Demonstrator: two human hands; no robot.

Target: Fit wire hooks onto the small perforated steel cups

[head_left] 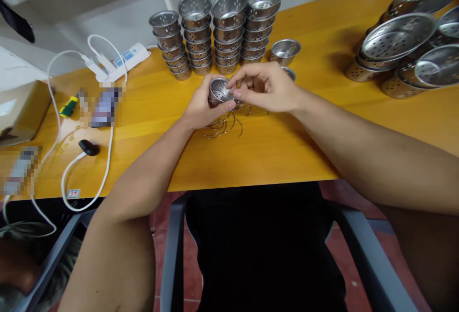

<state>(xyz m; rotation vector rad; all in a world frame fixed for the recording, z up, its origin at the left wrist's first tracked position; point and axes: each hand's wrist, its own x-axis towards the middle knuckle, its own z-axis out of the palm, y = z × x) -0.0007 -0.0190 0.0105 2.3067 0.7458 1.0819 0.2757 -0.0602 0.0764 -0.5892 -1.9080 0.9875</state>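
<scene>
My left hand (203, 106) is wrapped round a small perforated metal cup (218, 91), its opening facing up toward me. My right hand (267, 86) is at the cup's right rim, its thumb and index finger drawn together; whatever they pinch is too small to make out. Several thin curved wires (224, 126) lie on the yellow table (261, 159) just below the hands. Behind my right hand, another cup (288, 73) is partly hidden, and one more cup (285, 51) stands farther back.
Tall stacks of perforated cups (196, 32) stand at the back. Wider metal baskets (398, 39) are stacked at the right. On the left are a power strip (131, 59), white cables, a screwdriver (69, 106), a phone (105, 106), a black device (89, 147) and a cardboard box (23, 111).
</scene>
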